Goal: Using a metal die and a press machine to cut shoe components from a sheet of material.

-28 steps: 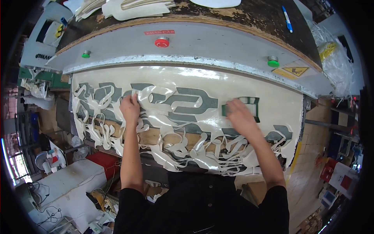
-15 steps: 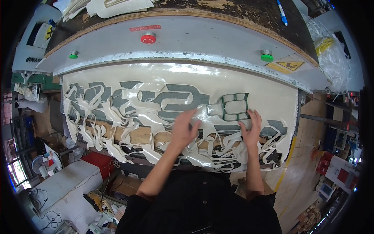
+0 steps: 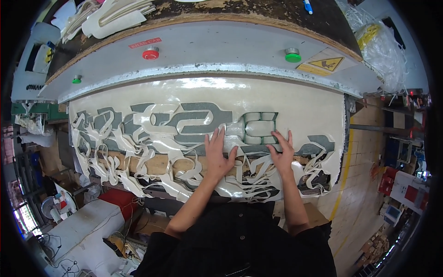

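Observation:
A cutting die (image 3: 260, 142), a dark green metal outline with rounded inner bars, stands on a glossy cream sheet (image 3: 309, 104) under the press. My right hand (image 3: 282, 154) is open at its lower right corner, with thumb and index fingertips apart against or beside the frame. To the left of the die, my left hand (image 3: 219, 154) lies open and flat on the cream material, fingers stretched out. Left of the die are long cut-out openings showing a grey-green surface (image 3: 221, 117). Tangled cream offcut strips (image 3: 184, 173) hang along the near edge.
Across the far side runs the grey press beam (image 3: 221, 48), with a red stop button (image 3: 150, 53) and two green buttons (image 3: 293, 56). Cut cream pieces (image 3: 115, 18) and a blue-white pen (image 3: 308, 7) lie on its top. Clear plastic bags (image 3: 380, 55) hang at the right.
My left hand has settled flat on the sheet with its fingers extended. My right hand remains by the die's lower right corner. The whole view has shifted, so the press appears farther left.

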The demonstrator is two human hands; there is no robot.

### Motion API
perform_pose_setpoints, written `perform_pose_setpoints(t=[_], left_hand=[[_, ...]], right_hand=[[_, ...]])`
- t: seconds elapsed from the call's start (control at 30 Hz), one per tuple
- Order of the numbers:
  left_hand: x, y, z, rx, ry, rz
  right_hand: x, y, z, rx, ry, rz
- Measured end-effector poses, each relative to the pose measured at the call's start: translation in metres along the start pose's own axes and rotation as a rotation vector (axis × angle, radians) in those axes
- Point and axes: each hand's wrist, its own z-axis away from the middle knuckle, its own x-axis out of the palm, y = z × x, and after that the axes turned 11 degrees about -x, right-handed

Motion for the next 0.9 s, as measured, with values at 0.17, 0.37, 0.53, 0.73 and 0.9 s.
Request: perform_pose_setpoints(t=[0.17,0.37,0.53,0.73,0.9], left_hand=[[0.003,-0.005,0.005,0.023,0.091,-0.04],[0.001,-0.009,0.005,0.065,0.113,0.022],[0.005,-0.009,0.012,0.073,0.113,0.065],[0.011,-0.01,-0.001,0.004,0.154,0.061],[0.015,-0.015,-0.002,0.014,0.198,0.039]], right_hand=[[0.003,0.0,-0.001,-0.085,-0.017,0.044],[0.0,0.004,0.001,-0.113,-0.023,0.056],[-0.004,0.008,0.01,-0.105,-0.029,0.055],[0.004,0.008,-0.001,-0.093,-0.033,0.046],[0.008,0.006,-0.012,-0.064,-0.045,0.058]])
